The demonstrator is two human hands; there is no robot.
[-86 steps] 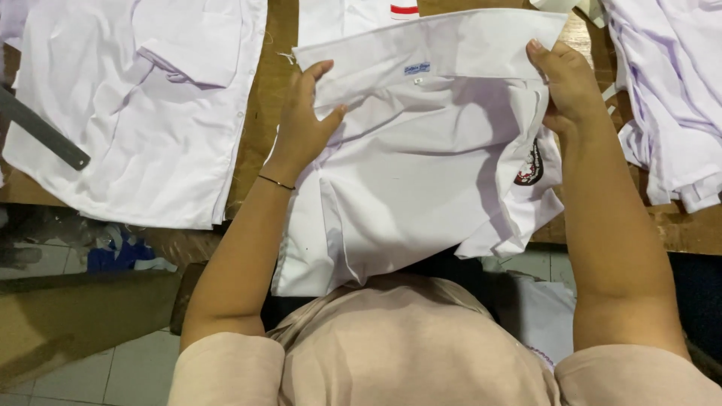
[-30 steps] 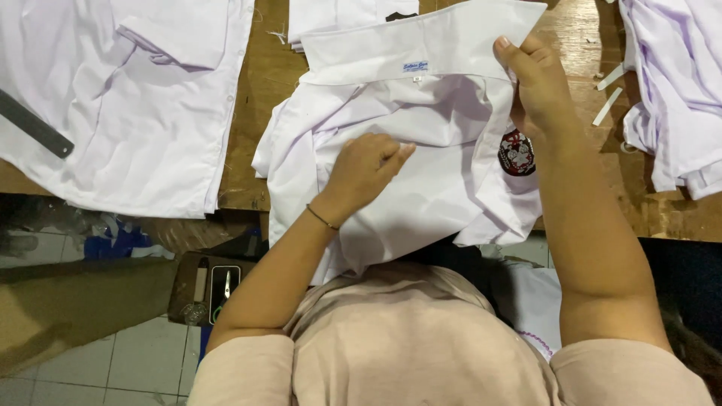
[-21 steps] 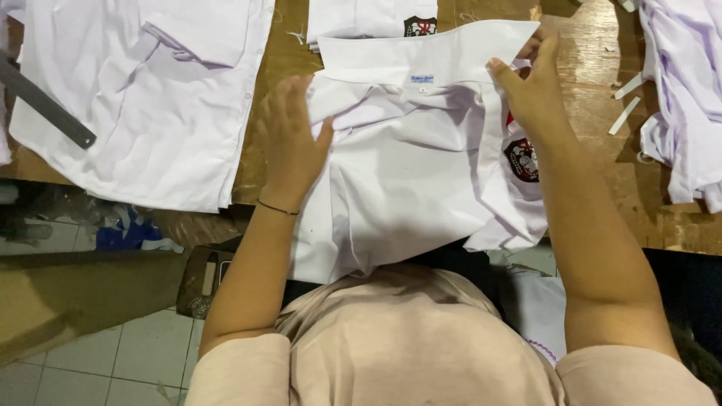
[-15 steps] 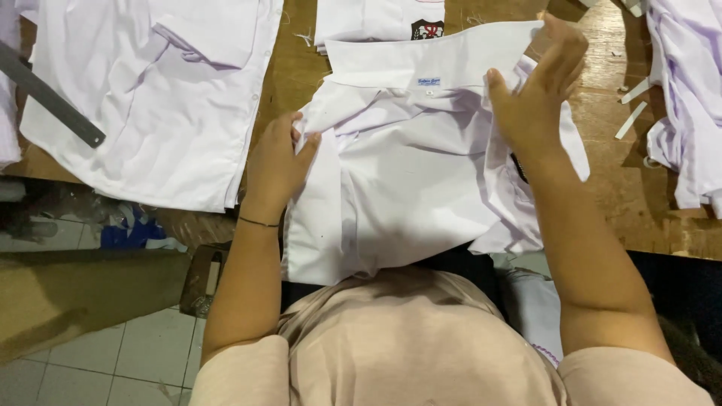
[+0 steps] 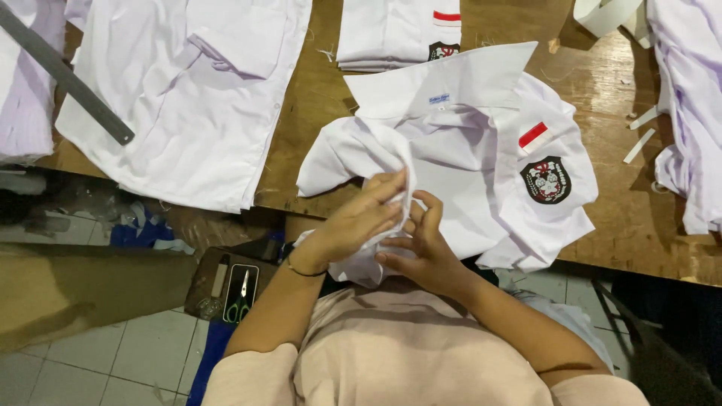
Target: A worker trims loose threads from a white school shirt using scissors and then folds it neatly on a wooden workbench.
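Now both hands have come in from the shirt's outer edges to meet at its near hem. The white short-sleeved cotton shirt with a red-and-black chest badge (image 5: 481,158) lies collar-away on the brown wooden table (image 5: 624,218), overhanging its edge. Left hand (image 5: 359,222) and right hand (image 5: 423,252), fingers curled, pinch one fold of fabric together.

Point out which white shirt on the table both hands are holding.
The white collared shirt with the dark round sleeve badge, its hem gripped by left hand and right hand.
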